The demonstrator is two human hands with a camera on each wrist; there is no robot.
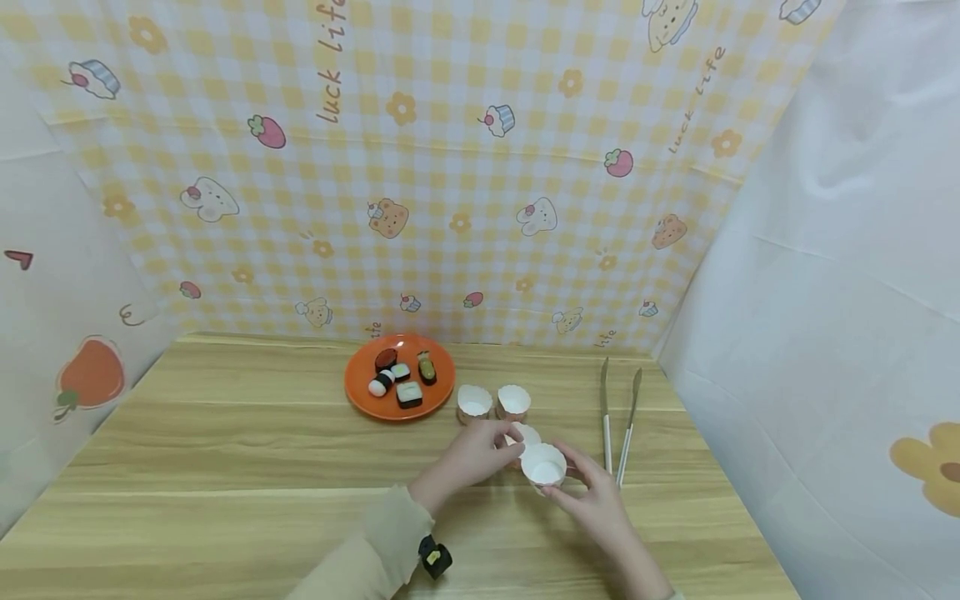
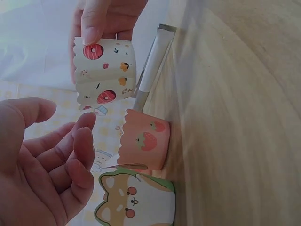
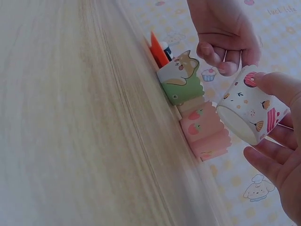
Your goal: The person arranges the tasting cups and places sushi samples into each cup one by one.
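Observation:
My right hand point(image 1: 596, 498) grips a white paper cup with a donut print point(image 1: 543, 467), raised above the table; the right wrist view shows its base point(image 3: 236, 125) tilted. Beside it, my left hand point(image 1: 474, 457) has its fingers loosely bent and holds nothing, as the left wrist view shows point(image 2: 51, 165). A pink strawberry cup point(image 2: 146, 141) stands on the table beneath the hands. Next to that is a green cup with a dog face point(image 2: 141, 200). Two white-lined cups stand farther back, one on the left point(image 1: 474, 403) and one on the right point(image 1: 513, 402).
An orange plate point(image 1: 360, 398) with several sushi pieces lies at the back, left of the cups. Metal tongs point(image 1: 606, 417) rest on the right side of the table. A dark sushi piece point(image 1: 435, 557) sits near the left sleeve. A checked cloth point(image 1: 450, 167) hangs behind the table.

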